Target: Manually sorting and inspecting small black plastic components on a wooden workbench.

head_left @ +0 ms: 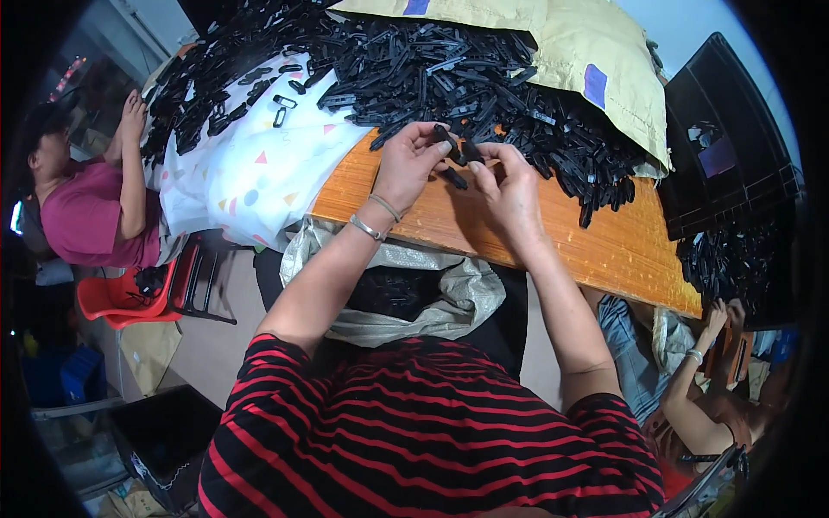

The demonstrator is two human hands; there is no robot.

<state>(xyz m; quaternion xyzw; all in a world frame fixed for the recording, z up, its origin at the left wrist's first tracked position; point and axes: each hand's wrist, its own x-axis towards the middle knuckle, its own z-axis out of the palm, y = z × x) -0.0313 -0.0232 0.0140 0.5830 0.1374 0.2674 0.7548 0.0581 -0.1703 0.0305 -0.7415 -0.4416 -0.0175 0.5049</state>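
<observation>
Both hands, left hand (408, 164) and right hand (511, 186), pinch one small black plastic clip (451, 147) together; below, an open grey woven sack (436, 289) holds more black clips.

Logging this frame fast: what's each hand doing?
Left hand: pinched shut on a small black plastic piece.
Right hand: fingers closed on the same black pieces.

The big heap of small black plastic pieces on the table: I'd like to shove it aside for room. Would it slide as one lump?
Probably not. The heap is loose separate strips lying crisscross, so a push would likely spread and spill them. Each looks stiff and light: the left hand and right hand pinch one piece by the fingertips.
</observation>
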